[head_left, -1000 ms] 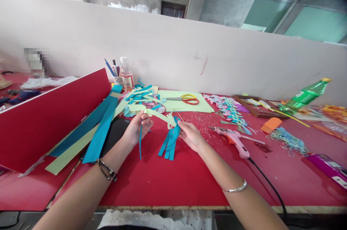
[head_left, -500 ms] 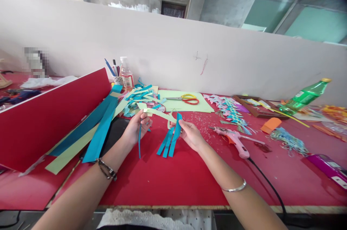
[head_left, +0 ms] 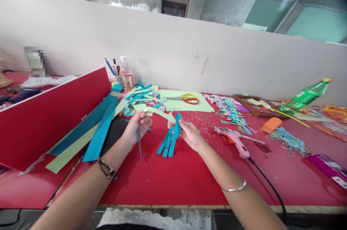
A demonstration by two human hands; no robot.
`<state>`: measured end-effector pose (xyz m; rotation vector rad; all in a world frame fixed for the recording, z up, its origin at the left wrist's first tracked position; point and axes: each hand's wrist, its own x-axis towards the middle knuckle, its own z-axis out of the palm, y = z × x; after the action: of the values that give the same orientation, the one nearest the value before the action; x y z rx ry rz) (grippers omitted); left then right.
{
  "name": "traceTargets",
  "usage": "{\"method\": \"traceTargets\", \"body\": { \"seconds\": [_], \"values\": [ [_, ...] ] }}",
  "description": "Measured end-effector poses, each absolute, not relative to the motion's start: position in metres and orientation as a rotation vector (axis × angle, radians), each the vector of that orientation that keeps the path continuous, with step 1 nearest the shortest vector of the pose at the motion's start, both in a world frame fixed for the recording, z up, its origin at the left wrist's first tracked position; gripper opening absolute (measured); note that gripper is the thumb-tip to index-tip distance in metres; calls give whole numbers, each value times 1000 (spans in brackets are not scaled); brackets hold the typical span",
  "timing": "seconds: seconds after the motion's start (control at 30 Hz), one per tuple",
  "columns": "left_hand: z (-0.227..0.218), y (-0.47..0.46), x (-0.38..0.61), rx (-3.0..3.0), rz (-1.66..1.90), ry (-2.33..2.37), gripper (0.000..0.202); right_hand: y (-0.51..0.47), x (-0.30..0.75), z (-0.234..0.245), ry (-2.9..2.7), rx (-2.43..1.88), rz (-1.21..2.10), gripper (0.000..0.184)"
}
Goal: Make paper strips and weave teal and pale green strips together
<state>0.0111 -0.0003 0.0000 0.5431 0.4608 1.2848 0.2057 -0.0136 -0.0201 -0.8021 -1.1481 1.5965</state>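
My left hand pinches a pale green paper strip near its left end, and a thin blue strip hangs down below the same fingers. That green strip arches across to my right hand, which is closed on a bundle of blue paper strips. Several blue tails of the bundle fan downward over the red tabletop. Where the green strip meets the blue ones, fingers and folds partly hide the join. Both hands are raised over the middle of the table.
Behind the hands lie a heap of cut strips and yellow-and-red scissors on pale green paper. A pink glue gun with a black cord rests to the right. Long blue strips and a red board stand left.
The thin blue strip under my left hand has turned edge-on, and the free left end of the green strip has shifted slightly left. My right hand has hardly moved.
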Motion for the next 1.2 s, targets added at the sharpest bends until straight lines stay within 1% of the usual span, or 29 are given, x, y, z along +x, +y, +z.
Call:
{"method": "traceTargets", "body": {
  "seconds": [0.37, 1.03, 1.1, 1.2],
  "values": [
    [1, -2, 11, 533, 1291, 431, 30, -13, 207, -22, -1177, -800, 1578, 32],
    [0, -1, 13, 583, 1271, 523, 28, -12, 207, -23, -1223, -762, 1568, 29],
    [-1, -1, 15, 563, 1297, 576, 25, -12, 207, -24, -1227, -758, 1559, 29],
    [-4, 0, 19, 543, 1377, 666, 14, -11, 207, -25, -1218, -758, 1529, 29]
  ]
}}
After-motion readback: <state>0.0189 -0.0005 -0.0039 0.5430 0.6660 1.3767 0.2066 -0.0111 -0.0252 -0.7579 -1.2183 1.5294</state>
